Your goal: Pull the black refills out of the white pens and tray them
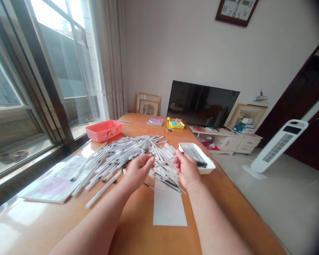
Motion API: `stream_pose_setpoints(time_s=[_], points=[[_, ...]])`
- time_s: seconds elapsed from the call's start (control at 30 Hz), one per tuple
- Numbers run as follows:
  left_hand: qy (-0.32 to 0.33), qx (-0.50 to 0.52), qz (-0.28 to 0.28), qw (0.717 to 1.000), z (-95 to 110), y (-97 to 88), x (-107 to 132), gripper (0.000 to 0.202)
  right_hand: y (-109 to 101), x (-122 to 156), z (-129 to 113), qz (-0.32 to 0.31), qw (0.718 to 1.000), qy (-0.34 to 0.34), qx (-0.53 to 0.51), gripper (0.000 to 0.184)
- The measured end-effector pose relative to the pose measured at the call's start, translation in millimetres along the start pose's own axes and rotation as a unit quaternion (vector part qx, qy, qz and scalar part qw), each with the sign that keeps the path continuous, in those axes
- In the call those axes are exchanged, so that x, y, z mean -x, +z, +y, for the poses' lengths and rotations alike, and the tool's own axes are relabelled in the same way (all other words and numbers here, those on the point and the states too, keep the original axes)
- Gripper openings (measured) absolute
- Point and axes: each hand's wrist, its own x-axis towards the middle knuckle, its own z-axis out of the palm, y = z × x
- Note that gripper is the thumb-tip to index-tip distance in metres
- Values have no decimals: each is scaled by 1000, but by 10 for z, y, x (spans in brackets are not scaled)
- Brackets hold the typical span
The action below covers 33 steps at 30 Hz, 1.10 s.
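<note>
A loose heap of slim white pens with black tips (117,159) covers the middle of the orange wooden table (138,122). My right hand (187,169) pinches one white pen (165,162) between its fingertips, with the pen pointing left. My left hand (139,171) hovers over the near edge of the heap, its fingers apart and close to the pen's far end, holding nothing. Just beyond my right hand is a white tray (207,166) with a row of black-tipped pens (194,156). A white paper strip (168,207) lies on the table under a few dark-tipped pens.
A pink plastic box (103,130) stands by the window, and papers (55,179) lie at the table's left. A booklet (154,122), a yellow box (175,123) and a loose pen (125,122) are at the far end. The table's right edge drops to a tiled floor (255,202).
</note>
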Motion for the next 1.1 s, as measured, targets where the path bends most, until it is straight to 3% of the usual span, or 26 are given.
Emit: stream_pose_setpoints(time_s=[0.1,0.2,0.27,0.4,0.53,0.77,0.97,1.1], points=[[-18,-11,96,995,-184,-102,-107,42,-77,-74,-36,54,998,-20,-12,35],[-28,-69,129,989,-366,-158,-180,34,-118,-113,-48,77,997,-24,-14,32],[-13,-140,128,982,-428,-164,-194,28,-122,-116,-42,80,996,-23,-9,31],[35,-308,70,948,-406,-127,-168,27,-116,-109,-18,83,996,-27,7,31],[13,-409,34,912,-329,-72,-131,34,-117,-122,-3,88,996,-30,9,32],[18,-444,-2,896,-281,-34,-112,33,-119,-149,1,92,995,-31,5,32],[-31,-465,59,883,-374,-100,-161,32,-128,-139,-13,94,995,-35,2,32],[-22,-471,69,879,-399,-109,-175,37,-122,-115,-27,94,995,-35,5,31]])
